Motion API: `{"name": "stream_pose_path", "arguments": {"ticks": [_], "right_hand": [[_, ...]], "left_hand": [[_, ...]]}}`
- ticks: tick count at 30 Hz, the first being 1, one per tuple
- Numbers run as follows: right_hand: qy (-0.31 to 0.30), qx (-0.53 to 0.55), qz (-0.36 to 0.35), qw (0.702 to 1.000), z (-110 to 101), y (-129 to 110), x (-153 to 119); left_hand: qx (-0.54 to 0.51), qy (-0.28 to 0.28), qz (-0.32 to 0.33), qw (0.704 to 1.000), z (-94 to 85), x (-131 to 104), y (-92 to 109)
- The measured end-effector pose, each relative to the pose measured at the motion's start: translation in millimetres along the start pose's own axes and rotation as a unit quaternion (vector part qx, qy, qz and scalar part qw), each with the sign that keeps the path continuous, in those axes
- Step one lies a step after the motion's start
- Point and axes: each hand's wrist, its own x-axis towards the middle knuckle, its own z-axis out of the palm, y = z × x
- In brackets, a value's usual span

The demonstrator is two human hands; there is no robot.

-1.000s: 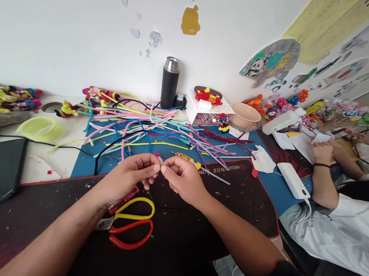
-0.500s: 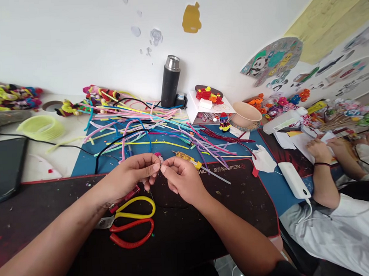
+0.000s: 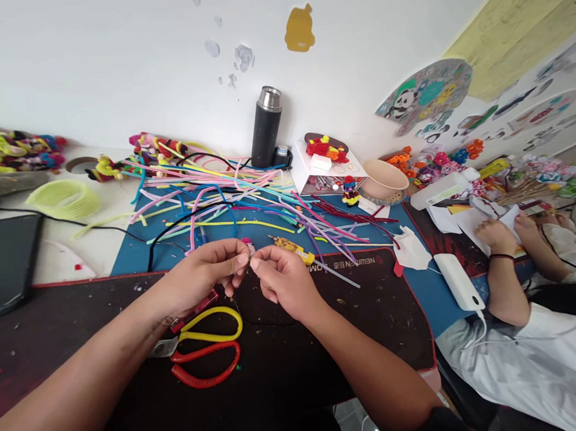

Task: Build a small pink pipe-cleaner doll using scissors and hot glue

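Observation:
My left hand (image 3: 213, 271) and my right hand (image 3: 286, 277) meet fingertip to fingertip above the dark desk mat (image 3: 361, 314). Both are closed in a pinch, and what sits between the fingertips is too small to make out. Just behind the fingertips shows a small pink and white piece (image 3: 248, 244), partly hidden. A yellow glue gun (image 3: 294, 250) lies beyond my right hand, a clear glue stick (image 3: 339, 274) poking out of it. Below my left hand rest scissors (image 3: 212, 335) with one yellow and one red handle, next to a red object (image 3: 195, 310) partly covered by my wrist.
Many coloured pipe cleaners (image 3: 210, 197) spread behind my hands. Farther back stand a black thermos (image 3: 266, 130), a white box (image 3: 331, 168) and a beige bowl (image 3: 384, 179). A white power bank (image 3: 458, 280) lies at right, near a co-worker's hands (image 3: 496, 237). A dark tablet (image 3: 8, 262) is at left.
My hands hold almost the same pinch, with only a tiny shift of the fingers. At right, the co-worker's hands have moved slightly over the papers.

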Motion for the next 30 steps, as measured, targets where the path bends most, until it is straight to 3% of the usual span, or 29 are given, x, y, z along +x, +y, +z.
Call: {"name": "stream_pose_path", "arguments": {"ticks": [6,10,13,19,30], "right_hand": [[0.006,-0.001,0.01,1.0,-1.1,2.4,-1.5],[0.016,0.003,0.008,1.0,-2.2,4.9,-1.2],[0.017,0.009,0.0,1.0,-2.4,5.3,-0.9],[0.013,0.002,-0.004,1.0,-1.6,3.7,-1.1],[0.012,0.008,-0.009,1.0,-1.3,6.6,-0.9]], "left_hand": [[-0.024,0.013,-0.001,1.0,-3.3,2.1,-0.1],[-0.066,0.074,0.029,0.995,-9.4,4.3,2.6],[-0.025,0.107,0.073,0.991,-15.8,3.3,5.9],[0.169,0.038,0.079,0.982,-17.4,-1.6,10.8],[0.207,-0.01,0.086,0.975,-16.6,-2.3,11.1]]}}
